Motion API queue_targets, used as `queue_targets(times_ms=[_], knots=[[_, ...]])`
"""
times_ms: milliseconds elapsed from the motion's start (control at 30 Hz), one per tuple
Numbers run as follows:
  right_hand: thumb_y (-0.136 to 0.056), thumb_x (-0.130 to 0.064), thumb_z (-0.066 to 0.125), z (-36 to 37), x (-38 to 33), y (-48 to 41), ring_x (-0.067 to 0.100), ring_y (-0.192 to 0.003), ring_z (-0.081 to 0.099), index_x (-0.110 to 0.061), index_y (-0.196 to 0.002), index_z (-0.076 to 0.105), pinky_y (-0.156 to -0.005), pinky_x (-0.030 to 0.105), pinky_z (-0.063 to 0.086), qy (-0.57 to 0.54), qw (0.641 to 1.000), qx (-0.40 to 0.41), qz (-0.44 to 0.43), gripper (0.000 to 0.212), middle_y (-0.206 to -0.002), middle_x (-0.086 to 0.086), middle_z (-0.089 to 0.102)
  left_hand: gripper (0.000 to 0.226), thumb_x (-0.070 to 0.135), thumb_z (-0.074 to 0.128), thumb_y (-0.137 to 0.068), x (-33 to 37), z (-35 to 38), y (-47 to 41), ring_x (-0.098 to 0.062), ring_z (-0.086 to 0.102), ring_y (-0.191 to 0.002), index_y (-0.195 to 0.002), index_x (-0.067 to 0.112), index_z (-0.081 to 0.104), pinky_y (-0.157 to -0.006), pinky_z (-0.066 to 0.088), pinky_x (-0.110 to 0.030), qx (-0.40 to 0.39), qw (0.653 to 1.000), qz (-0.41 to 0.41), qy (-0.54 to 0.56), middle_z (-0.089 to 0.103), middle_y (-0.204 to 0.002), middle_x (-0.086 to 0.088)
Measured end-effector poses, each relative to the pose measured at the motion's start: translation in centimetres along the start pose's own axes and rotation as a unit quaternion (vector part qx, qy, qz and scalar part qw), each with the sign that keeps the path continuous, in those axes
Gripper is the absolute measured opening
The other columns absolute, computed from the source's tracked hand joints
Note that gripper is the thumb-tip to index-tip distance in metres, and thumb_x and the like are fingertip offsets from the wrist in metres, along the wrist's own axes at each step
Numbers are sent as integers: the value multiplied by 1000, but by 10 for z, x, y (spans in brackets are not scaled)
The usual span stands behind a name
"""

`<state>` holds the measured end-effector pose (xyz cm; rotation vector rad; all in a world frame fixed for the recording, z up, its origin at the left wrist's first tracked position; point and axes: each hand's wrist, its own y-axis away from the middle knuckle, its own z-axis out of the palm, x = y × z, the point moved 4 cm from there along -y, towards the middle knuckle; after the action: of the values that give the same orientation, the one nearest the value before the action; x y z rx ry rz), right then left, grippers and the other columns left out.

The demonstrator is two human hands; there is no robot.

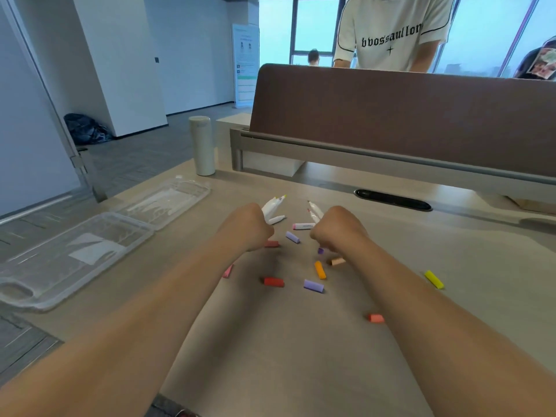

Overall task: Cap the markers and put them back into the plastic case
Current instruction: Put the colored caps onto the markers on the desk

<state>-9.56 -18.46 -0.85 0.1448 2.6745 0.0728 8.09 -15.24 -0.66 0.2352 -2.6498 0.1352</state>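
My left hand [248, 228] grips a bunch of white uncapped markers [272, 206], tips pointing up and away. My right hand [337, 231] grips another few uncapped markers [314, 210]. Between the hands one white marker with a pink cap [303, 226] lies on the desk, and another white marker [276, 219] lies beside the left hand. Loose caps are scattered in front: lilac [292, 237], red [273, 282], orange [320, 269], lilac [313, 286], yellow [434, 279], coral [376, 318], tan [337, 261]. The clear plastic case [75, 257] lies open at the left with its lid [168, 203] behind it.
A white bottle [203, 145] stands at the desk's far left corner. A brown divider panel [406, 115] runs along the back, with a black cable slot [392, 200] before it. A person in a white T-shirt [391, 31] stands behind the divider.
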Motion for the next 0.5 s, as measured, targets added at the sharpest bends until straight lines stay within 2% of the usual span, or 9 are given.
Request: queue_targets(times_ms=[100, 233, 333, 433, 500], knots=[[-78, -13, 67, 1, 1, -9, 25, -70, 68, -6, -89, 60, -57, 28, 45, -76, 997, 4, -1, 15, -73, 10, 69, 16, 21, 59, -89, -3, 1, -9, -25, 52, -80, -97, 13, 49, -61, 35, -30, 15, 1000, 1, -3, 52, -91, -5], [-82, -11, 62, 0, 2, -21, 23, -61, 66, -3, -82, 62, -57, 28, 45, -109, 994, -14, 12, 8, -58, 7, 63, 13, 16, 55, -88, -6, 1, -23, -26, 56, -82, -100, 14, 53, -65, 40, -31, 46, 999, 4, -14, 56, -92, -5], [-82, -11, 58, 2, -2, -31, 27, -60, 59, -1, -80, 64, -52, 25, 42, -96, 994, -29, 33, 12, -58, 9, 60, 9, 11, 55, -87, -7, 3, -35, -24, 55, -80, -95, 15, 53, -63, 38, -30, 64, 996, 17, -52, 56, -89, -4], [-82, -10, 58, 6, -7, -40, 33, -64, 60, -2, -66, 59, -56, 30, 47, -70, 996, -37, 42, 18, -61, 12, 60, 11, 10, 54, -87, -10, 8, -47, -23, 53, -78, -96, 15, 54, -63, 38, -30, 71, 993, 31, -85, 54, -87, -3], [-82, -10, 56, 8, -8, -46, 30, -58, 61, -3, -62, 60, -56, 30, 47, -59, 997, -35, 47, 21, -55, 10, 62, 14, 10, 54, -87, -11, 12, -54, -23, 51, -78, -100, 15, 56, -64, 39, -30, 70, 991, 43, -103, 52, -87, -3]])
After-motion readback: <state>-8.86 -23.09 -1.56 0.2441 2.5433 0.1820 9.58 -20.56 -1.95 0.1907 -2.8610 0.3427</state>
